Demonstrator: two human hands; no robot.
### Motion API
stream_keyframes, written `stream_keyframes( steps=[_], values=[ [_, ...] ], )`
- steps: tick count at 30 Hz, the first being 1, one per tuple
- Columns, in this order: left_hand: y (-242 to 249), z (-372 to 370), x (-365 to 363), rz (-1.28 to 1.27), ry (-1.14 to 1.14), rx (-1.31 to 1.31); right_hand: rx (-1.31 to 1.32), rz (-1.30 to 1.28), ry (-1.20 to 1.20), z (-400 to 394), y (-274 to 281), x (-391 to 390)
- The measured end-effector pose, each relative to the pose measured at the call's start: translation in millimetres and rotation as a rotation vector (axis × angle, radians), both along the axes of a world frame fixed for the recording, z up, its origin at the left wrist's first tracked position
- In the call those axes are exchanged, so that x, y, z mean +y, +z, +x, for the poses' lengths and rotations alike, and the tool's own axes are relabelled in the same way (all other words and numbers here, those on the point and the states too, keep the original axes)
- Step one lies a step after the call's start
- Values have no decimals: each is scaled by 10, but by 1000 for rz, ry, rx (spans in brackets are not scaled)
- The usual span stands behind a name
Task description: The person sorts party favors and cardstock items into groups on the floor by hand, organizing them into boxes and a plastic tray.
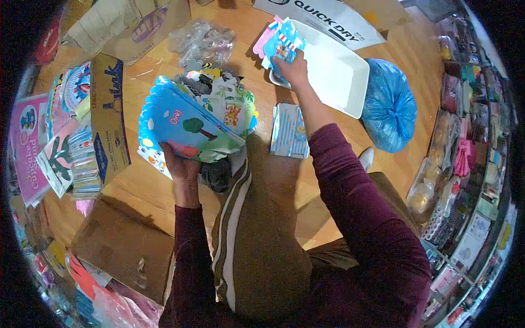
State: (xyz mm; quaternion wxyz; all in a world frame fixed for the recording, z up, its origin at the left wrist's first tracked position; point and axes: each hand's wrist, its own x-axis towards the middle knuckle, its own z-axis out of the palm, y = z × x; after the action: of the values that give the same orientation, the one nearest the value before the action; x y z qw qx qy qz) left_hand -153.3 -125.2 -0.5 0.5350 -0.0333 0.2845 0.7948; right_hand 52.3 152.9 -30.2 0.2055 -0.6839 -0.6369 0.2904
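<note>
My left hand is closed on the lower edge of a stack of blue printed cardboard pieces with scalloped edges, the word "Oink!" and a tree. More animal-printed card pieces fan out behind it, partly hidden. At the left rim of a white plastic tray, my right hand grips several blue and pink card cutouts. A flat pack with blue and white stripes lies on the wooden floor between my arms.
Crumpled clear plastic lies beyond the cards. A tied blue plastic bag stands right of the tray. Cardboard boxes with party goods are at left, another brown box is lower left, and packed shelves line the right.
</note>
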Motion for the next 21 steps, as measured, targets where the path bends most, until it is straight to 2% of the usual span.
stream_keyframes(
  steps=[5, 11, 15, 17, 21],
  values=[
    [-38, -87, -35, -102, 54, -37, 26, -98, -54, -56, -185, -10],
    [-80, -64, -40, -88, 69, -8, 64, -20, -3, -61, -155, -39],
    [1, -3, -11, -92, 49, -51, 15, -68, -6, -59, -76, -55],
    [-48, -2, -22, 13, -3, -58, 63, -17, 30, -40, -58, -71],
    [-23, 1, -9, -35, 13, -70, 11, -21, 23, -18, 23, -114]
  ],
)
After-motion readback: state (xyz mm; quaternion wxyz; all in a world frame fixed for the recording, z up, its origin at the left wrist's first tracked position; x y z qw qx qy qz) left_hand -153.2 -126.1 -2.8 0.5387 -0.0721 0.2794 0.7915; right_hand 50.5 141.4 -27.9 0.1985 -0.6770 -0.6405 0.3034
